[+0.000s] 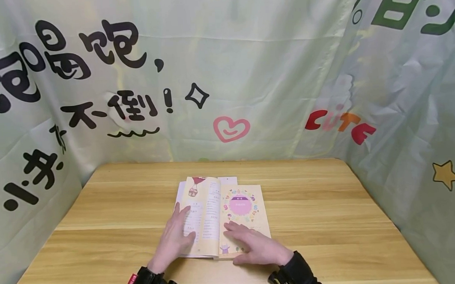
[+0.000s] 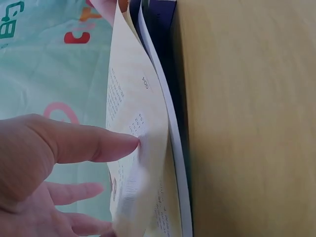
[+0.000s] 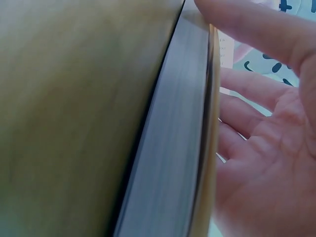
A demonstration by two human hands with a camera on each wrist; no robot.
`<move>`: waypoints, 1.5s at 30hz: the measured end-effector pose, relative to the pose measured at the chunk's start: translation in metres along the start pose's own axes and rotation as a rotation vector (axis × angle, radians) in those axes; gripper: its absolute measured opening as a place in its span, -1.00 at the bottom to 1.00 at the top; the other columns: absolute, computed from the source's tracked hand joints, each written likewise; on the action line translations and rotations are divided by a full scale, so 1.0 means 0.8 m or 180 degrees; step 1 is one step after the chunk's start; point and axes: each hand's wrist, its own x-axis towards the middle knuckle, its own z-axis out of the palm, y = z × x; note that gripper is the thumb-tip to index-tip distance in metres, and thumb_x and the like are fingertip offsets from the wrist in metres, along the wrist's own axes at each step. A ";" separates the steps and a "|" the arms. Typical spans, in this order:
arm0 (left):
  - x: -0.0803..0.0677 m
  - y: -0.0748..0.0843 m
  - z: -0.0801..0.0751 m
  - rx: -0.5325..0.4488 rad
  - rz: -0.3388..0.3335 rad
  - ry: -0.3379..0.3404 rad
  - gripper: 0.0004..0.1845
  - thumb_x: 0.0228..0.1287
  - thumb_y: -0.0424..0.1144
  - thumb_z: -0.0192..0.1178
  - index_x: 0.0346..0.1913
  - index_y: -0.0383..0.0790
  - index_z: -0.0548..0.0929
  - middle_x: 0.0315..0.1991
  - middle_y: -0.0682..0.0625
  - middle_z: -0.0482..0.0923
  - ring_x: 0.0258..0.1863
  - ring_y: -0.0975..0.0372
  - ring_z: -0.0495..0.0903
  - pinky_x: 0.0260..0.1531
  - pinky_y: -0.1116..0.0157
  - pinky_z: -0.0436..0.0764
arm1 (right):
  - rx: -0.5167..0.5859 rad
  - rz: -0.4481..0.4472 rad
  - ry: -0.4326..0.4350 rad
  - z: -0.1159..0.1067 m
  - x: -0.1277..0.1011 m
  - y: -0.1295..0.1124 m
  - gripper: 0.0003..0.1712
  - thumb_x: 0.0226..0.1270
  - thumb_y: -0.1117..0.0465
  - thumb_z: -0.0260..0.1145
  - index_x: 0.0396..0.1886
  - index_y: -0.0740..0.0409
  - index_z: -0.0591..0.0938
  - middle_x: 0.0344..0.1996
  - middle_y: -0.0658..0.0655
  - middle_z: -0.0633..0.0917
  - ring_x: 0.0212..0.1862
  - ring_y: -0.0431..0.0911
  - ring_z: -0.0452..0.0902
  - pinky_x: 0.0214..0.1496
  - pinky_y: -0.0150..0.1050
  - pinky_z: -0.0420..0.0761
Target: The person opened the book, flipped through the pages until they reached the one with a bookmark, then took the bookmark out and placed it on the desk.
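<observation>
My left hand lies flat, fingers straight, on the left page of the open book — mid-table, near edge. My right hand presses the right page, fingers extended — gripping nothing.

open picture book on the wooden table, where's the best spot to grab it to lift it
Probably the thick right-hand stack of the open cream-paged picture book, coming from its right edge: that page block is thick and flat on the wooden table under the right hand. The left side, under the left hand, is thin and curling.
</observation>
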 end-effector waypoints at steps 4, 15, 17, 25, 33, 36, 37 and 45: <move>-0.001 0.000 0.005 0.0204 0.0134 0.0057 -0.25 0.01 -0.47 0.35 0.37 -0.41 0.43 0.50 -0.55 0.06 0.34 -0.44 0.33 0.32 -0.33 0.38 | -0.0024 0.0067 -0.0022 -0.001 0.000 0.000 -0.20 0.24 0.03 0.46 0.43 0.16 0.45 0.57 0.14 0.28 0.60 0.09 0.14 0.54 0.25 0.27; -0.008 0.005 0.014 -0.0103 0.0606 -0.0432 -0.34 0.12 -0.67 0.11 0.37 -0.43 0.42 0.52 -0.40 0.17 0.53 -0.26 0.17 0.50 -0.25 0.16 | -0.0100 0.0004 -0.0037 -0.004 0.000 0.001 -0.26 0.24 0.04 0.47 0.39 0.14 0.50 0.54 0.14 0.33 0.57 0.08 0.21 0.58 0.15 0.27; -0.009 0.006 0.015 -0.0085 0.0795 -0.0631 -0.32 0.17 -0.69 0.03 0.42 -0.44 0.36 0.54 -0.36 0.16 0.54 -0.22 0.16 0.51 -0.23 0.15 | -0.0112 -0.0011 -0.0047 -0.005 0.000 0.001 -0.27 0.25 0.04 0.46 0.39 0.13 0.50 0.53 0.14 0.34 0.57 0.07 0.22 0.58 0.12 0.27; -0.014 0.006 0.017 0.0212 0.1311 -0.1150 -0.33 0.37 -0.60 -0.06 0.53 -0.29 0.23 0.61 -0.18 0.08 0.59 -0.04 0.10 0.55 -0.10 0.11 | -0.0137 -0.0041 -0.0074 -0.011 -0.004 0.003 -0.32 0.27 0.03 0.44 0.36 0.11 0.54 0.51 0.13 0.38 0.54 0.08 0.27 0.57 0.12 0.29; -0.016 0.016 0.019 0.0546 0.1505 -0.1233 -0.35 0.29 -0.63 -0.04 0.47 -0.31 0.35 0.57 -0.12 0.21 0.59 0.01 0.14 0.56 -0.10 0.14 | -0.0265 -0.0107 -0.0058 -0.017 -0.007 0.002 -0.39 0.28 0.03 0.43 0.30 0.11 0.59 0.46 0.13 0.46 0.48 0.09 0.38 0.51 0.12 0.39; -0.016 0.019 0.020 0.0645 0.1528 -0.1240 -0.39 0.34 -0.58 -0.04 0.46 -0.31 0.36 0.55 -0.11 0.25 0.58 0.02 0.16 0.56 -0.09 0.15 | -0.0278 -0.0081 -0.0085 -0.021 -0.008 0.001 -0.40 0.28 0.04 0.43 0.29 0.11 0.60 0.46 0.13 0.46 0.47 0.09 0.39 0.50 0.13 0.40; -0.017 0.020 0.020 0.0670 0.1531 -0.1254 -0.40 0.36 -0.55 -0.04 0.46 -0.31 0.36 0.55 -0.10 0.25 0.58 0.03 0.17 0.56 -0.09 0.16 | -0.0282 -0.0077 -0.0093 -0.021 -0.008 0.001 -0.41 0.28 0.04 0.43 0.28 0.11 0.60 0.46 0.13 0.46 0.47 0.09 0.39 0.50 0.14 0.40; -0.024 0.030 0.021 0.0725 0.1485 -0.1147 -0.49 0.48 -0.24 0.02 0.42 -0.31 0.42 0.51 -0.09 0.33 0.56 0.04 0.23 0.54 -0.09 0.23 | -0.0225 0.0008 -0.0135 -0.027 -0.012 0.001 -0.49 0.29 0.04 0.42 0.21 0.08 0.67 0.44 0.10 0.49 0.48 0.10 0.38 0.49 0.20 0.39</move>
